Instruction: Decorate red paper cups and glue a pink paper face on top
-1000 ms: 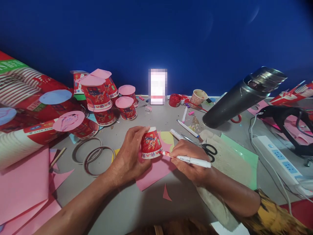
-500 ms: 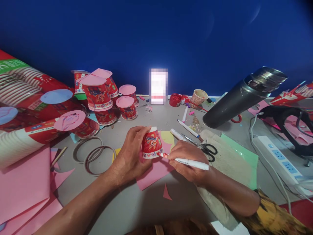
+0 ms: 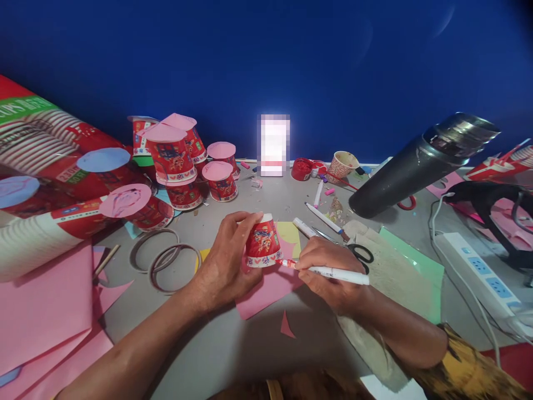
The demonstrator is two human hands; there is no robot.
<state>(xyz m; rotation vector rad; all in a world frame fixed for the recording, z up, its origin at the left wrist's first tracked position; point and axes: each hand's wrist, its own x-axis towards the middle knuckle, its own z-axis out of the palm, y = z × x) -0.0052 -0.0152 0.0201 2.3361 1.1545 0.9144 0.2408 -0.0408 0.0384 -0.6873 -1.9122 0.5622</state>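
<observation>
My left hand [image 3: 227, 261] is wrapped round the left side of a red paper cup [image 3: 264, 240], which is upside down with its white patterned rim band at the bottom. In my right hand [image 3: 327, 272] is a white marker pen [image 3: 341, 275], held between thumb and fingers. Its red tip end is at the right edge of the cup's rim band; whether it touches, I cannot tell. Under the cup lie a pink paper sheet [image 3: 262, 297] and a yellow paper piece [image 3: 289, 233]. Black-handled scissors [image 3: 361, 254] are partly hidden behind my right hand.
Upturned red cups [image 3: 174, 153] topped with paper discs stand at the left, beside cup stacks [image 3: 25, 244]. Two tape rings [image 3: 164, 276] lie near my left forearm. Right are a dark flask [image 3: 403, 169], a grey cloth [image 3: 391, 266] and a power strip [image 3: 478, 266]. Loose markers [image 3: 325, 218] lie ahead.
The whole view has shifted slightly rightward. My right hand and the marker have drawn a little to the right relative to the cup. My left hand keeps its hold on the cup.
</observation>
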